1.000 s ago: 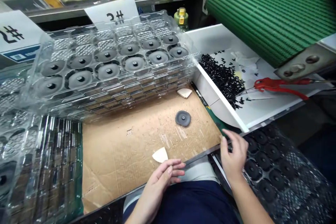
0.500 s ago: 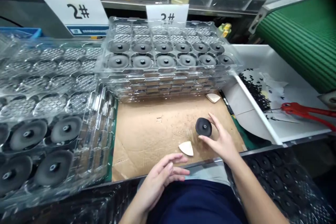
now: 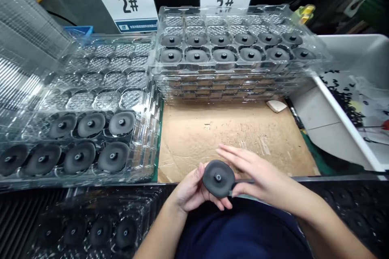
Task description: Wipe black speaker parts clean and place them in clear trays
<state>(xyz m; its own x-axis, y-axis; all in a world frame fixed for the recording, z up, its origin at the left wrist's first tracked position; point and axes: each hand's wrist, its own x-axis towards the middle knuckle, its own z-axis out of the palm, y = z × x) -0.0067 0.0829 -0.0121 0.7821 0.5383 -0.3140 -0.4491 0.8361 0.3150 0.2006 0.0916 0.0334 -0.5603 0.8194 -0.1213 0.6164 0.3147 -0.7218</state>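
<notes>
A round black disc (image 3: 218, 184) with a short central stem sits in my left hand (image 3: 191, 190), stem facing up. The left thumb lies along the disc's left edge, with fingers curled beneath it. My right hand (image 3: 261, 174) is at the disc's right side: its longer fingers stretch out past the far edge, and the thumb is at the lower right rim. Some right fingers are partly hidden behind the disc. Both hands are over the near edge of a cardboard sheet (image 3: 209, 133). A white wedge-shaped piece (image 3: 276, 106) lies at the sheet's far right corner.
Stacked clear trays (image 3: 225, 75) with black discs stand behind the cardboard. Another clear tray (image 3: 142, 162), partly filled with discs, is at the left. A white bin (image 3: 343, 125) with small black parts is at the right. More discs (image 3: 100, 230) lie in a tray low at the left.
The disc has come from the right hand over the cardboard into the left hand, closer to my body. The nearer white wedge no longer shows. The view has shifted left.
</notes>
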